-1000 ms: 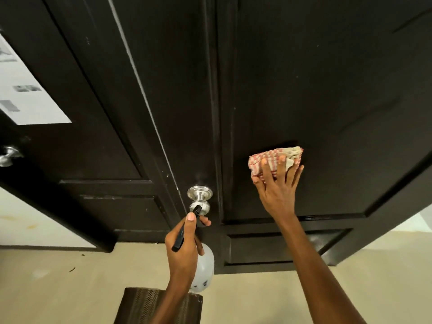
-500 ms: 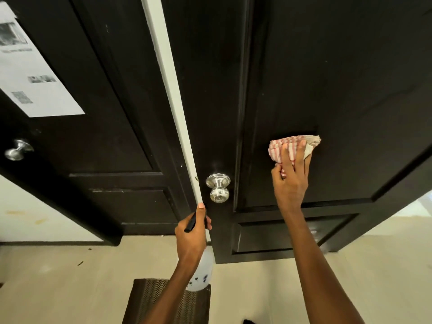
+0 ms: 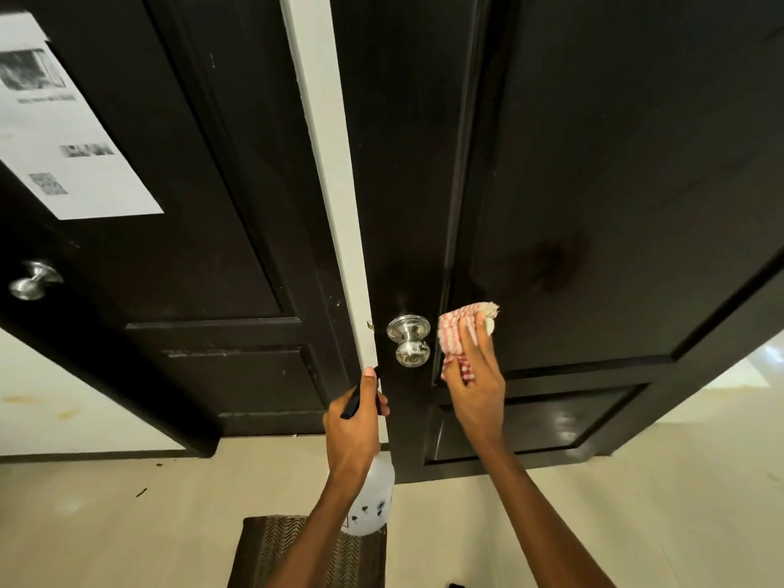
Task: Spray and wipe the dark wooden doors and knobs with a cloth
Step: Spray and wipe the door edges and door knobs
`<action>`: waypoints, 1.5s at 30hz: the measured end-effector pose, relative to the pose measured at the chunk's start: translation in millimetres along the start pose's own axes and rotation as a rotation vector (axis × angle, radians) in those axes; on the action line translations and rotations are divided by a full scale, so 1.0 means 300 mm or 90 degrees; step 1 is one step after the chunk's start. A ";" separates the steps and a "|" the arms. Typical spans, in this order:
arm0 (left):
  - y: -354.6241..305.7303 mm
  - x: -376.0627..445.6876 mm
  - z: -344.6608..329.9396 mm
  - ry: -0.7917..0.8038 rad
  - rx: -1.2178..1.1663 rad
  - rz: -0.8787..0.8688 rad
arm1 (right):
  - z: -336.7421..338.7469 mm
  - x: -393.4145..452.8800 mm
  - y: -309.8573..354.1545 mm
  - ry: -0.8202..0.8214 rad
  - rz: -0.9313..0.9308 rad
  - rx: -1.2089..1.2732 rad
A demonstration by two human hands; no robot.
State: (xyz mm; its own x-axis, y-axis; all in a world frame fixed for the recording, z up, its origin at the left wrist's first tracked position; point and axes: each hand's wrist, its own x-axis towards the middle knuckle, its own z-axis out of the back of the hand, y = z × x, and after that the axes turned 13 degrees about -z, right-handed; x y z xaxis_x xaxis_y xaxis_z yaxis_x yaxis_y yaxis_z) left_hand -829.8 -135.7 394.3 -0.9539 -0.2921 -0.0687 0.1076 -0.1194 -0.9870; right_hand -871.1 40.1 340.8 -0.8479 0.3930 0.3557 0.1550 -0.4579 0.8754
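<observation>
The view looked forward and down at two dark brown, panelled wooden doors standing side by side, with a strip of white door frame [image 3: 329,171] running between them.

The person's right hand [image 3: 477,381] pressed a folded red-and-white checked cloth [image 3: 456,333] flat against the right-hand dark wooden door [image 3: 615,163]. The fingers lay straight over the cloth, while the thumb side seemed to catch its lower edge; whether the cloth was pinched or only pressed could not be told. The cloth sat on the lower part of the tall raised panel, just beside a round silver metal knob [image 3: 408,339] and to its right, not touching it.

The left hand [image 3: 354,426] was clenched around the black trigger head [image 3: 358,396] of a translucent white plastic spray bottle [image 3: 373,498], with the thumb lying along the top. The bottle hung below the hand, near the door's bottom edge, its nozzle pointing up toward the knob from just below it.

The left-hand dark wooden door [image 3: 191,205] carried a white printed paper sheet [image 3: 63,137] taped to its upper panel, and a second round silver knob [image 3: 34,280] at the far left edge.

Below lay a pale tiled floor [image 3: 127,524], with a brown woven mat [image 3: 305,553] in front of the doors, partly hidden by the left forearm.
</observation>
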 end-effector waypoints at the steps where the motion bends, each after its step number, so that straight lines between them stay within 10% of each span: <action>1: 0.003 -0.003 0.009 -0.003 0.001 -0.003 | -0.022 -0.024 0.003 0.021 0.001 -0.016; 15: -0.006 0.003 0.113 -0.007 -0.013 -0.077 | -0.204 -0.005 0.041 0.078 0.311 -0.607; 22: -0.007 -0.002 0.157 0.016 -0.024 -0.075 | -0.171 -0.006 0.053 -0.032 -0.050 -0.428; 28: 0.011 -0.016 0.175 0.030 -0.029 -0.066 | -0.270 -0.073 0.125 0.025 -0.596 0.373; 31: 0.011 -0.017 0.186 0.034 -0.024 -0.076 | -0.313 -0.067 0.153 -0.081 -0.487 0.361; 41: -0.021 0.023 0.177 0.053 -0.033 -0.084 | -0.275 0.012 0.105 -0.014 0.261 -0.565; 45: -0.042 0.020 0.167 0.081 -0.040 -0.089 | -0.237 0.021 0.100 -0.002 0.272 -0.568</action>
State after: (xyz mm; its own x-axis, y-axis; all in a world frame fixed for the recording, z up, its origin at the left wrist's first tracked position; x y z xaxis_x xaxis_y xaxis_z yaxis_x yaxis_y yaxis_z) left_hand -823.0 -183.4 413.6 -0.9864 -0.1547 0.0560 -0.0424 -0.0899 -0.9950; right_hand -907.8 -27.7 345.9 -0.8083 0.0568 0.5861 0.0076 -0.9943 0.1067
